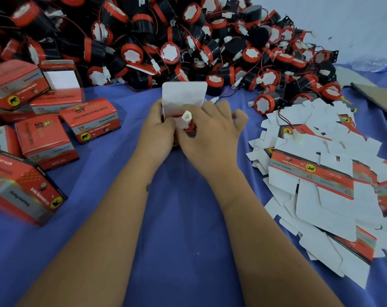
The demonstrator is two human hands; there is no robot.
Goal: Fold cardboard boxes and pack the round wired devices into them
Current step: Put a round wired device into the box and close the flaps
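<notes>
Blue cloth (183, 196) underlies both hands, left (156, 127) and right (210, 134), gripping an open-flapped box (183, 96) with fingers curled.

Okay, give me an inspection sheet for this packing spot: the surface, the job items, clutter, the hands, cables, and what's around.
Surface: blue cloth, bare in the middle.
Job's things: open box in the centre, white flap up, a device's white connector poking out; heap of round wired devices behind; folded boxes on the left; flat box blanks on the right.
Clutter: plastic bottle lying far right; brown cardboard sheet beside it.
Hands: left hand grips the box's side; right hand covers its opening, fingers curled.
Cables: thin red and black wires tangled through the heap; one loose lead on the blanks.
Surroundings: pale wall behind.
</notes>
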